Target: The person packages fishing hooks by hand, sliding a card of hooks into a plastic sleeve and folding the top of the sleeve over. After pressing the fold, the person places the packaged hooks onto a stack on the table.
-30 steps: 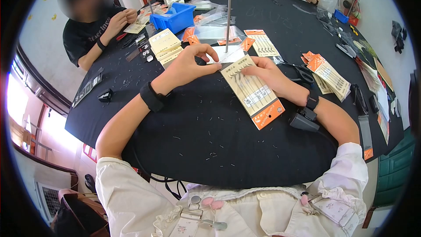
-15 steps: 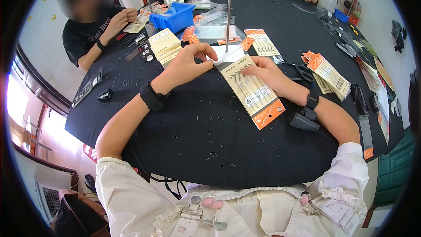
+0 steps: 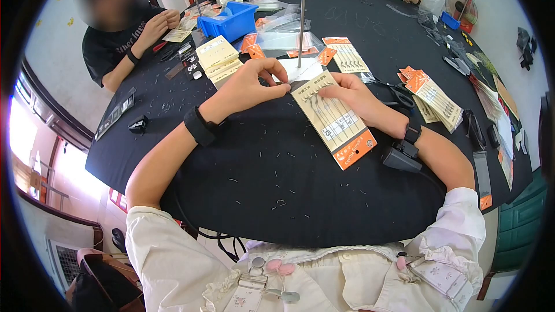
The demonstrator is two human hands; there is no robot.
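A card of fishing hooks (image 3: 329, 118) is tilted over the black table, its orange printed end towards me. My right hand (image 3: 351, 99) grips the card's right edge, with the thumb on its face near the row of hooks. At the card's far left corner, my left hand (image 3: 254, 88) has thumb and forefinger pinched together. Whatever lies between those fingertips is too small to make out. Just beyond the card, a thin metal rod (image 3: 303, 17) stands upright by a white sheet (image 3: 306, 68).
A stack of blank-looking cards (image 3: 218, 58) and a blue bin (image 3: 228, 22) stand at the left. Scissors (image 3: 402, 97) and more hook cards (image 3: 435, 99) lie right. Small clippings litter the black tablecloth (image 3: 260, 196). Another person (image 3: 118, 40) works at the left.
My left fingertips have shifted slightly right and down beside the card's corner. The card and my right hand have barely moved.
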